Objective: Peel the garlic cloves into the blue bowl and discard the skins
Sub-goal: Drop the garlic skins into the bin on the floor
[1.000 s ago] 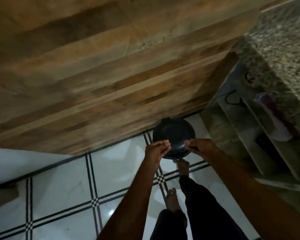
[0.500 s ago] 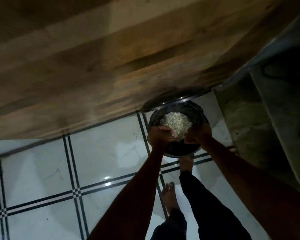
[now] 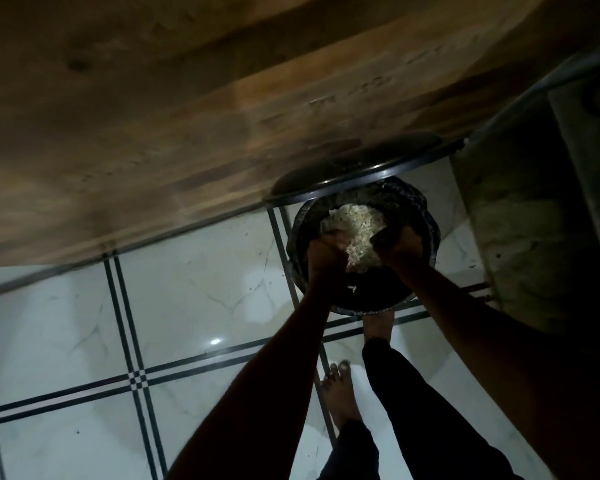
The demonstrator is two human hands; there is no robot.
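A round black pedal bin (image 3: 429, 226) with a dark liner stands on the floor with its lid (image 3: 357, 169) raised. A pale heap of garlic skins (image 3: 354, 223) lies in its mouth. My left hand (image 3: 326, 252) and my right hand (image 3: 399, 247) hang over the bin, close together, fingers curled. Both hold a clump of skins between them, and some strands trail down between the hands. The blue bowl and the garlic cloves are out of view.
A wooden cabinet front (image 3: 187, 116) rises behind the bin. A stone shelf unit (image 3: 520, 220) stands close on the right. White floor tiles with dark lines (image 3: 136, 341) spread to the left. One bare foot (image 3: 378, 327) is at the bin's base, the other (image 3: 340, 393) behind it.
The bin's lid, closed a second ago, has swung up. My hands have dropped lower into the bin's mouth, and the pale skins have come into view there.
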